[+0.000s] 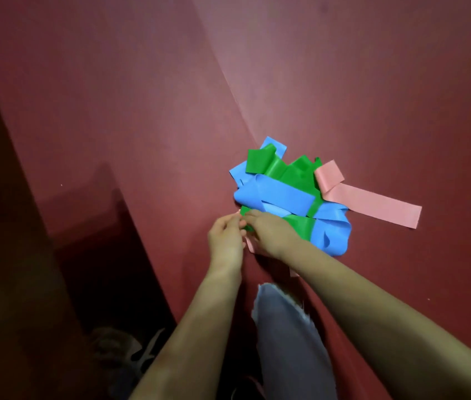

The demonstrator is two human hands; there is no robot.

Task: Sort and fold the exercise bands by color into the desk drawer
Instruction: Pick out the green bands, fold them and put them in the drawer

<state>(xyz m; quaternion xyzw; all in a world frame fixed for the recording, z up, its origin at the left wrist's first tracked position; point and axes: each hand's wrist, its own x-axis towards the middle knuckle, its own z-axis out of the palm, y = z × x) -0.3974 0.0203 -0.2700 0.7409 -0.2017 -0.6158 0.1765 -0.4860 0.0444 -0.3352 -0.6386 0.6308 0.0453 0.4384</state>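
Note:
A tangled heap of flat exercise bands lies on the dark red desk top. A blue band crosses the middle and loops at the lower right. A green band shows at the back and under my right hand. A pink band stretches out flat to the right, and a pink end peeks out between my wrists. My left hand and my right hand meet at the heap's near left corner, fingers curled, pinching band edges there. Which band each hand holds is hidden by the fingers.
The desk's front edge runs diagonally from the upper left down to the lower middle. Below it is a dark recess, dim and hard to read. A leg in frayed grey-blue denim and a shoe on the floor show at the bottom.

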